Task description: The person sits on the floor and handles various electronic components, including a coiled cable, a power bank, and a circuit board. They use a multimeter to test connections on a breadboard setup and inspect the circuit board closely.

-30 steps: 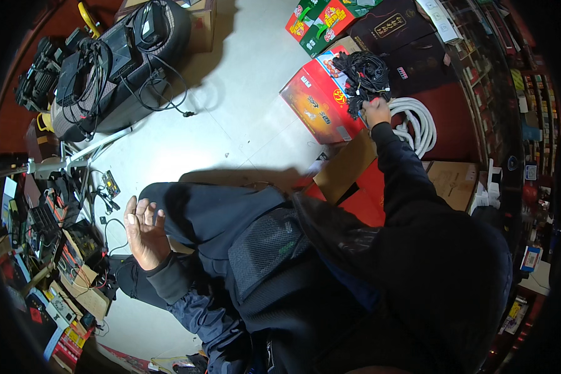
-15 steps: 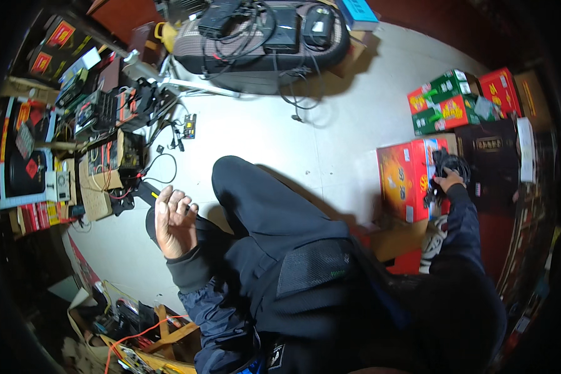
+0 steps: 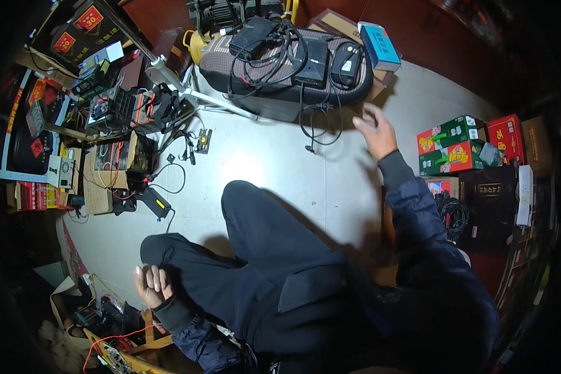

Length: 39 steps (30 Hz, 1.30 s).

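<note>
My right hand [image 3: 377,132] is stretched out over the floor, with its fingers apart and nothing in them. It is close to the padded seat cushion [image 3: 217,70], which carries black power adapters and cables. Among them are an adapter [image 3: 250,38], a flat black box [image 3: 311,62] and a rounder adapter [image 3: 348,64]. A cable loop [image 3: 321,128] hangs off the cushion onto the floor. Beside my left knee, my left hand [image 3: 152,286] is held up empty, its fingers loosely bent and the thumb apart. A coiled black cable [image 3: 453,215] lies at the right, by my right sleeve.
Green and red cartons [image 3: 449,146] are stacked at the right beside a dark box [image 3: 489,206]. At the left stand electronics and open boxes [image 3: 115,156]. A small circuit board [image 3: 203,141] and a black adapter [image 3: 154,202] lie on the floor. A blue box [image 3: 380,48] sits behind the cushion.
My right hand has let go of the black cable at the right and moved forward and left toward the cushion. My left hand has dropped lower, nearer my body. The view has shifted.
</note>
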Each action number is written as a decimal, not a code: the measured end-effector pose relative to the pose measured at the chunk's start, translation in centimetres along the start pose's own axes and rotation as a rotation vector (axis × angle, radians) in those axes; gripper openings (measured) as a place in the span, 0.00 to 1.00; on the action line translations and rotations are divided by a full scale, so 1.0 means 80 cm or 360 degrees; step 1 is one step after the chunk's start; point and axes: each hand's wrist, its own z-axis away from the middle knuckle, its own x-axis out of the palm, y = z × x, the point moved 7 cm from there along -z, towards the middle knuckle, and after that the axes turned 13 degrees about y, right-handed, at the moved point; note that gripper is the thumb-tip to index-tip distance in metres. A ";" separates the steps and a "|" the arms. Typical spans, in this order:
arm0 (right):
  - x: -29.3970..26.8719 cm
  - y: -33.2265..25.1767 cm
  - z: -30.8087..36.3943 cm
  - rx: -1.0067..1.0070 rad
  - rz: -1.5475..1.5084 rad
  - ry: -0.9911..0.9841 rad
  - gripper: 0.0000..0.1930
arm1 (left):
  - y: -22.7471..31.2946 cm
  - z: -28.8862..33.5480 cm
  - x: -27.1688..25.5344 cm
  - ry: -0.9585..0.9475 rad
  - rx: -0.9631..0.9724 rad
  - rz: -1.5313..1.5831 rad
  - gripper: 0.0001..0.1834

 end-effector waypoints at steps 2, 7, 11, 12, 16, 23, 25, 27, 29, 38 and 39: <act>0.024 -0.016 -0.068 0.0057 -0.0220 0.0166 0.38 | -0.010 0.001 -0.029 0.0102 -0.0095 0.0099 0.21; 0.090 0.006 -0.189 0.0303 0.0417 0.0211 0.55 | 0.003 0.008 -0.053 -0.0106 -0.0007 0.0274 0.14; 0.126 0.040 -0.199 0.0369 0.0869 0.0029 0.60 | 0.013 0.028 -0.067 0.0137 0.0031 -0.0088 0.12; 0.128 0.042 -0.202 0.0302 0.0848 0.0024 0.59 | 0.016 0.037 -0.070 0.0217 0.0058 -0.0142 0.14; 0.123 0.054 -0.232 -0.0054 0.0797 0.0055 0.52 | 0.019 0.070 -0.065 0.0113 0.0031 -0.0205 0.22; 0.129 0.125 -0.274 -0.0110 0.0670 0.0061 0.45 | 0.027 0.131 -0.091 0.0386 0.0115 -0.0181 0.22; 0.133 0.136 -0.281 -0.0066 0.0698 -0.0035 0.47 | 0.026 0.154 -0.108 0.0512 0.0182 -0.0227 0.22; 0.132 0.135 -0.292 -0.0008 0.0832 -0.0060 0.50 | 0.022 0.177 -0.128 0.0585 0.0206 -0.0151 0.22; 0.131 0.128 -0.295 0.0074 0.0866 -0.0147 0.53 | 0.018 0.196 -0.150 0.0611 0.0238 -0.0170 0.21; 0.113 -0.024 -0.127 -0.0504 0.0201 0.0273 0.20 | 0.005 0.194 -0.234 0.0555 0.0235 0.0049 0.18; 0.123 -0.046 -0.085 -0.0551 0.0085 0.0145 0.16 | 0.005 0.187 -0.235 0.0492 0.0220 0.0076 0.18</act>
